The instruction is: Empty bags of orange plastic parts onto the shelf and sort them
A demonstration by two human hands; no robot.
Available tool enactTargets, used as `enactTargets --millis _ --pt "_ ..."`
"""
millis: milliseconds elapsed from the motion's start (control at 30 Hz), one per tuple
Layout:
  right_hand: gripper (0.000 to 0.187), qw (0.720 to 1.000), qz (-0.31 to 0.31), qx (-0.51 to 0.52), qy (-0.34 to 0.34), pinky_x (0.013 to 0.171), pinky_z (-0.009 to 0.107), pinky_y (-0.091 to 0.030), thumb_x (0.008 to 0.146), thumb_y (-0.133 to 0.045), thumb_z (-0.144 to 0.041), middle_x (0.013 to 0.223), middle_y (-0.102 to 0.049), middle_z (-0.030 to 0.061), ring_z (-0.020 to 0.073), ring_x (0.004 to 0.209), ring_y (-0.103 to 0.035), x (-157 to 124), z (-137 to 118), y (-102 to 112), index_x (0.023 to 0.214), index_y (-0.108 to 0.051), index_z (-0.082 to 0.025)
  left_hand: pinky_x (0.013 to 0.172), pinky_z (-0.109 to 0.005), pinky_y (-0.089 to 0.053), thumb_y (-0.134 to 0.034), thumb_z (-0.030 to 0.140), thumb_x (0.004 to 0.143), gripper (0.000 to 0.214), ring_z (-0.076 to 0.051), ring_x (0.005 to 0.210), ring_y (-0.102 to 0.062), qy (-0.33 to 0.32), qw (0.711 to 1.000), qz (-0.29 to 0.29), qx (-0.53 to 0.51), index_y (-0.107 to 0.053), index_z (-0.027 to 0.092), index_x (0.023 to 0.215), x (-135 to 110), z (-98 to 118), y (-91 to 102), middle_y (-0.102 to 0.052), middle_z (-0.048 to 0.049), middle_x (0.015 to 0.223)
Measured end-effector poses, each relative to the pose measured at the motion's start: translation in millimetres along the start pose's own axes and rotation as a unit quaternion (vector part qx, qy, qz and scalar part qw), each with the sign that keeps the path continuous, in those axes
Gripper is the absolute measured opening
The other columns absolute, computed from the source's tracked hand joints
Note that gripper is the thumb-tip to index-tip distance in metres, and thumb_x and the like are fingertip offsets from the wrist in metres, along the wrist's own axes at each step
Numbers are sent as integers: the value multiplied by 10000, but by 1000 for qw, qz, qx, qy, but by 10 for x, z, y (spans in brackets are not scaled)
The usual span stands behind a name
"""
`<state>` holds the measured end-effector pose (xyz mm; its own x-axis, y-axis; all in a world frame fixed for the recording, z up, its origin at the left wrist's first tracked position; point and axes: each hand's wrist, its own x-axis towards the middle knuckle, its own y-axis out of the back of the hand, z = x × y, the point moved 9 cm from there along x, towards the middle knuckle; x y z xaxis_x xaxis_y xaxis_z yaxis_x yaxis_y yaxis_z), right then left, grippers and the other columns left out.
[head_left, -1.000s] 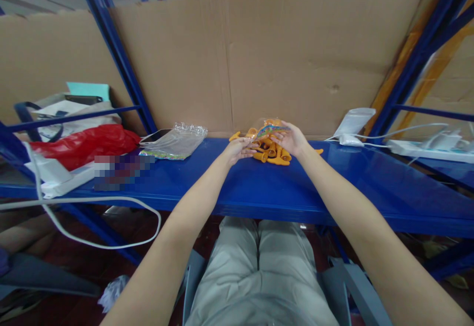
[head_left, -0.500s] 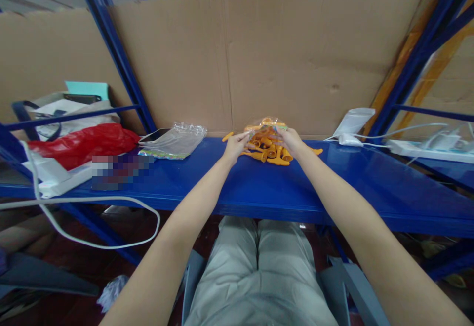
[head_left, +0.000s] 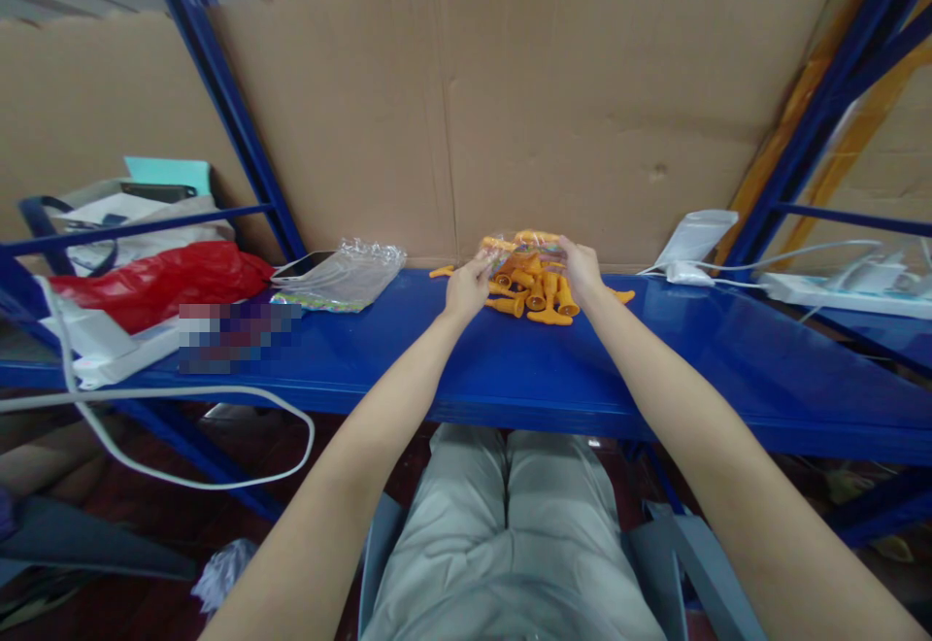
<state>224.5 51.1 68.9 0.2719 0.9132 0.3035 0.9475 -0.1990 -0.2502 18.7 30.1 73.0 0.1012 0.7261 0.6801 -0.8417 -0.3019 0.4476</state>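
Over a pile of orange T-shaped plastic pieces (head_left: 537,296), a clear plastic bag (head_left: 510,245) is held between my two hands. Orange shapes show inside or through the clear film; which of the two I cannot tell. My left hand (head_left: 468,284) pinches the bag's left end. At the other end, my right hand (head_left: 581,270) has its fingers closed on the bag's right edge. One orange piece (head_left: 441,272) lies apart, left of my left hand, and another (head_left: 621,296) lies just right of my right wrist. Both sets of fingertips are partly hidden.
Flat clear bags (head_left: 342,280) lie on the blue shelf (head_left: 349,350), by a phone. Further left are a red plastic bag (head_left: 175,282) and a white power strip (head_left: 131,354) with a looping cable. A white device (head_left: 691,257) stands right. Cardboard (head_left: 553,107) closes the back.
Both hands have shifted a little, with the right hand slightly higher. The bag is spread wider toward the left, and the loose orange piece on the left shows more fully.
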Motion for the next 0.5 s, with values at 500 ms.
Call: enactTargets --millis 500 --pt "122 997 -61 -21 -36 617 252 -492 829 -576 -229 794 -722 32 146 653 -650 -94 24 -99 774 -668 -172 1051 -352 -451 -506 61 821 335 -220 1173 -622 -9 999 30 -10 -772 181 985 -8 67 62 -715 -51 1172"
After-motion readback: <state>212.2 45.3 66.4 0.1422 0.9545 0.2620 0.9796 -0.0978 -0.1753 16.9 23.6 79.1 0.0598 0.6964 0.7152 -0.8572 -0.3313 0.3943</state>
